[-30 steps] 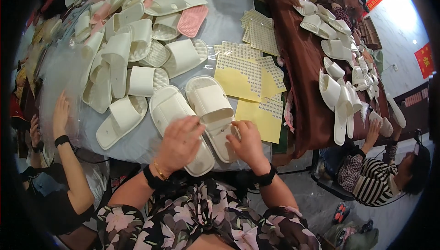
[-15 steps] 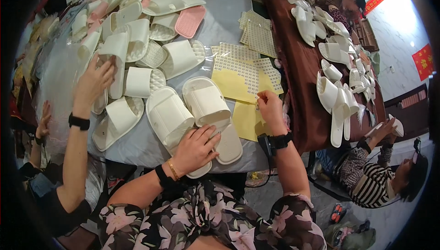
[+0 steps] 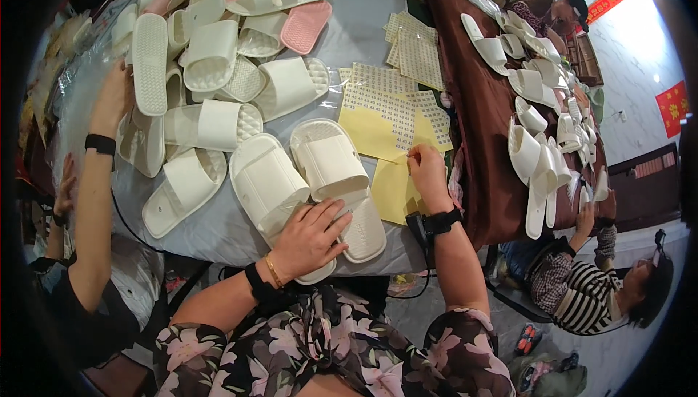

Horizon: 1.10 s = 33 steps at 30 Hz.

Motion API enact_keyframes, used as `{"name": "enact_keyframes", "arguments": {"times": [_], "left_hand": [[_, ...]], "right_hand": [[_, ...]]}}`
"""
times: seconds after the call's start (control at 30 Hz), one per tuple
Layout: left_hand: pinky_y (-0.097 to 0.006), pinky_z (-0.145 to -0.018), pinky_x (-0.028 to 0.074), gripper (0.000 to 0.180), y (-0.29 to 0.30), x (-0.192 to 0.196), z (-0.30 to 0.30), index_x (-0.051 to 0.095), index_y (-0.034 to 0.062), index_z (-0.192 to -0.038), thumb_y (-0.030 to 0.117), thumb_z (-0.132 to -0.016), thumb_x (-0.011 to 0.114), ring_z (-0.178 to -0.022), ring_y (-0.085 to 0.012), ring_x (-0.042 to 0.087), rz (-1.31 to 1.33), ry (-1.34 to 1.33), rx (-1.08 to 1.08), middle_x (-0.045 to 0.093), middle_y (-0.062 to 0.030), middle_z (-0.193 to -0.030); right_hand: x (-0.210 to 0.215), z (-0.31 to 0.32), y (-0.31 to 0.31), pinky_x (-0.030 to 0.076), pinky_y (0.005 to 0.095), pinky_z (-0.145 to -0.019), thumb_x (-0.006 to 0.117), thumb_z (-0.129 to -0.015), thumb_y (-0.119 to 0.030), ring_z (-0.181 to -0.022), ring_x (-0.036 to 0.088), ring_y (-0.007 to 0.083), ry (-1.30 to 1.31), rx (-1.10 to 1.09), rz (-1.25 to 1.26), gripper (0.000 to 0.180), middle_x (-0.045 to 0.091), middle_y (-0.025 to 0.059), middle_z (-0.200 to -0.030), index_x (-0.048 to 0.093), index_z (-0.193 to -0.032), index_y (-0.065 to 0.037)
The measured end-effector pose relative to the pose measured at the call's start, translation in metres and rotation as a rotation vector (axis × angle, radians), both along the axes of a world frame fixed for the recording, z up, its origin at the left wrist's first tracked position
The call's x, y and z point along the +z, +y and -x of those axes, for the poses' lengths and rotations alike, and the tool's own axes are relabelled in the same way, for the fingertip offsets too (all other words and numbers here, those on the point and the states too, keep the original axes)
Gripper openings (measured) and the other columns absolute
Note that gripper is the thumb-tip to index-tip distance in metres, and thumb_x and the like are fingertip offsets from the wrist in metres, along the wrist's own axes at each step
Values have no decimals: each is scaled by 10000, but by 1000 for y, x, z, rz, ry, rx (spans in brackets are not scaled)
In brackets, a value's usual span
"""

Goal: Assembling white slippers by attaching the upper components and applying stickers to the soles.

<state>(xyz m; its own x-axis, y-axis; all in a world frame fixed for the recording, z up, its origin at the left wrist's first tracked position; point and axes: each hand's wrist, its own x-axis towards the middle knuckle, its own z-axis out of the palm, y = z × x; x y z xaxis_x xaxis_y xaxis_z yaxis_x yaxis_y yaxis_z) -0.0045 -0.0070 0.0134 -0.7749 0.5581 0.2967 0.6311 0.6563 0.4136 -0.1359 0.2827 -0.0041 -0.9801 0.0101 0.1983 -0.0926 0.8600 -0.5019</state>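
A pair of cream slide slippers lies side by side in front of me, the left slipper (image 3: 267, 179) and the right slipper (image 3: 331, 161), toes pointing away. My left hand (image 3: 311, 231) rests flat across their heel ends, fingers spread and gripping nothing. To the right, my right hand (image 3: 429, 171) is closed in a pinch at the lower edge of the printed label rows on a yellow-backed sticker sheet (image 3: 367, 129). Whatever is between those fingertips is too small to make out. Another yellow sheet (image 3: 389, 197) lies partly beneath that hand.
A heap of cream slippers (image 3: 211, 55) with a pink slipper (image 3: 305, 26) covers the table's left side; a co-worker's hand (image 3: 113, 95) is beside it. More label sheets (image 3: 418, 51) lie farther back. At right, a brown-covered table (image 3: 472, 142) bears white slippers near another seated person (image 3: 596, 288).
The co-worker's hand at left has drawn leftward from the heap, where one slipper now shows its sole. The person at right has lowered their hands. Mine have barely moved.
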Motion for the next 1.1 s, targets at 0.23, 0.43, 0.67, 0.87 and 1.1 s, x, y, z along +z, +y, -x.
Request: {"name": "enact_keyframes", "arguments": {"times": [0.23,0.43,0.67,0.87,1.1], "left_hand": [[-418,-1057,354,510,0,-2,-1,579,85,-1290,372,-874,651,-1309,-271,457,-1,18,1,510,-127,-1397],[-424,-1066,347,517,-1,-4,-2,571,98,-1303,383,-878,648,-1314,-278,457,-3,16,4,505,-130,-1404],[-436,-1075,338,527,-1,-3,-2,560,109,-1318,384,-878,650,-1322,-283,452,0,8,3,503,-126,-1405],[-440,-1067,343,528,-1,-5,-2,561,108,-1318,384,-877,651,-1315,-284,455,-1,5,0,504,-125,-1405],[-438,-1059,353,503,-1,-3,-1,578,87,-1279,373,-872,651,-1295,-271,469,-25,33,5,518,-130,-1383]], "right_hand": [[-1,0,0,505,442,-784,648,-827,-38,-878,610,395,-33,-2,-50,86,617,199,-926,624,-899,1],[1,-2,-2,508,448,-775,642,-834,-46,-889,607,398,-34,-25,-34,108,598,196,-956,619,-931,-5],[-4,-3,1,505,451,-768,631,-840,-40,-881,601,399,18,-16,-15,98,580,203,-970,611,-930,-9],[-7,-2,1,498,450,-770,625,-841,-29,-882,590,398,11,2,-48,91,573,202,-964,602,-927,-12],[-5,-3,1,497,450,-771,632,-840,-31,-878,588,397,28,32,-65,97,567,198,-969,601,-931,-19]]}}
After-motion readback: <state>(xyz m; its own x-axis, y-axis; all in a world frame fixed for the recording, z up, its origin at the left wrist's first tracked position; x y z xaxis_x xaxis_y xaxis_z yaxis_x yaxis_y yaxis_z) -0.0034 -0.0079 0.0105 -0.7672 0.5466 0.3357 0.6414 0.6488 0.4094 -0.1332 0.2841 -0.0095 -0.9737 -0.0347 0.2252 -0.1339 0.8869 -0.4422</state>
